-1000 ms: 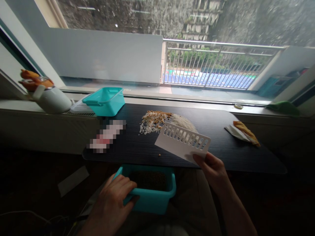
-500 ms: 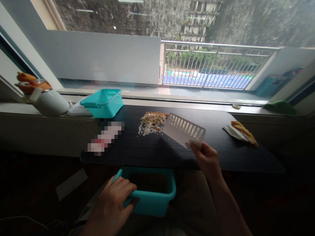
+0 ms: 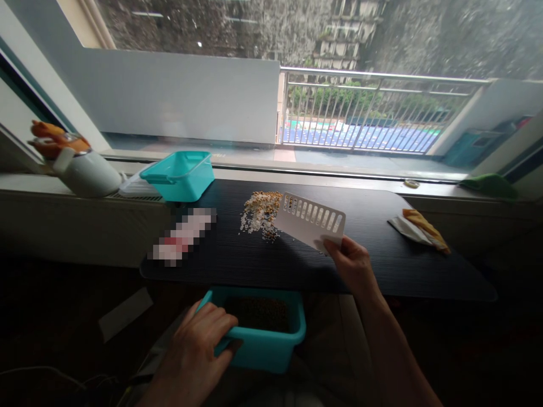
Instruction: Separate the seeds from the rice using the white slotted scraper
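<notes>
My left hand (image 3: 206,339) is closed over the near left rim of a turquoise plastic tub (image 3: 265,347) below the table's front edge. Dark grainy contents, perhaps beans or seeds, cover the bottom of that tub. Between thumb and fingers, my right hand (image 3: 350,263) pinches the right end of a white slotted plastic plate (image 3: 307,226), which is tilted with its slots along the upper edge. The plate's left end is at the right side of a loose pile of white and yellow-orange grains (image 3: 257,215) and hides part of it.
A second turquoise tub (image 3: 190,181) stands at the table's back left, with a blurred-out item (image 3: 184,237) in front of it. A folded yellow and white packet (image 3: 419,232) lies at right on the dark table (image 3: 373,271). On the sill are a grey-white pot (image 3: 91,172) and a tape roll (image 3: 411,183).
The slotted plate and my right hand have shifted a little left. Some darker grains now lie at the pile's near side, and a few below the plate. My left hand keeps its grip.
</notes>
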